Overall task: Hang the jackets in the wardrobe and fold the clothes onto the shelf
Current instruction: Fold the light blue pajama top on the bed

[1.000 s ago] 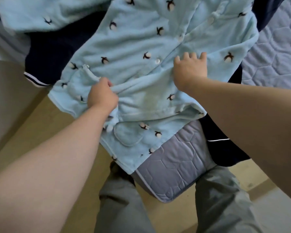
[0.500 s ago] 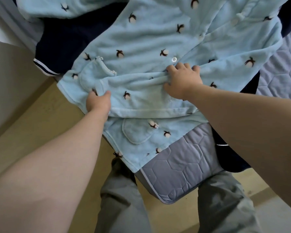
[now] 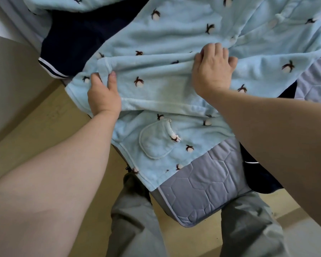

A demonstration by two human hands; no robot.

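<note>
Soft, matt fleece pyjama top (image 3: 174,84) lies on a quilted, faintly sheened cloth mattress cover (image 3: 206,188)

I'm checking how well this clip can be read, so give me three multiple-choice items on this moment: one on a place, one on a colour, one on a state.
1. Where does the navy garment lie?
A. Under the light blue fleece top
B. On the floor
C. Over the person's knees

2. What colour is the quilted mattress cover?
A. Yellow
B. Grey-blue
C. Red

3. What is the left hand doing?
A. Hanging idle
B. Gripping a hanger
C. Gripping a fold of the fleece top

Answers: 1 A, the navy cloth shows from beneath the top's edges. 2 B, seen at the bed's corner. 3 C, thumb and fingers close round the fabric, while the right hand grips it too.
</note>
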